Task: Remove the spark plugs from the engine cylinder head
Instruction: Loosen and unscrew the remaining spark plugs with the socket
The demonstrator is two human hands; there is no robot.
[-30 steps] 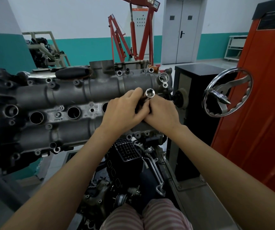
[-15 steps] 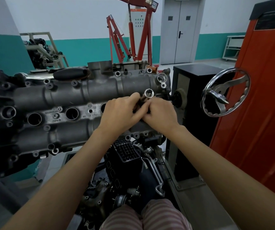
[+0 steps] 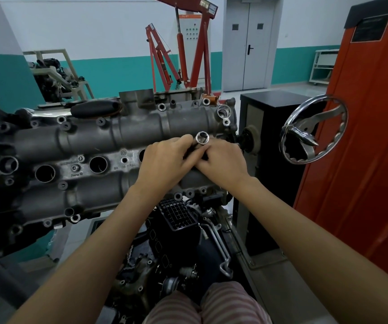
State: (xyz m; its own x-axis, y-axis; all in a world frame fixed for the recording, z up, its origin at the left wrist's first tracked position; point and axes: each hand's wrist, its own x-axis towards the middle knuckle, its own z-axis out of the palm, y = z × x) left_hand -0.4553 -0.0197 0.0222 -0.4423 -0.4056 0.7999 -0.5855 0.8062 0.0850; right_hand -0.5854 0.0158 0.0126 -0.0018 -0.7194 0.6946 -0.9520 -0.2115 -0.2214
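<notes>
Writing: a round VW badge is cast into the centre strip of the cylinder head; beside it run stamped characters too small to read, apart from what looks like "Para 10" near the middle.
Plaque: the dark plate on the orange cabinet, upper right of the frame, carries text too blurred to read.
Cylinder head: lies across the left and centre of the frame, with a row of open round plug wells along its middle.
Spark plugs: none can be seen; the wells look dark inside.
Socket: a chrome spark plug socket stands at centre frame, its open hex end facing the camera.
Left hand: fingers curled and pressed round the socket's lower shaft.
Right hand: fingers curled round the same shaft, touching the left hand.
Hidden: the two hands cover the well under the socket.
Around: chrome handwheel at right, black stand behind it, red engine crane at upper centre, grey double door beyond.
</notes>
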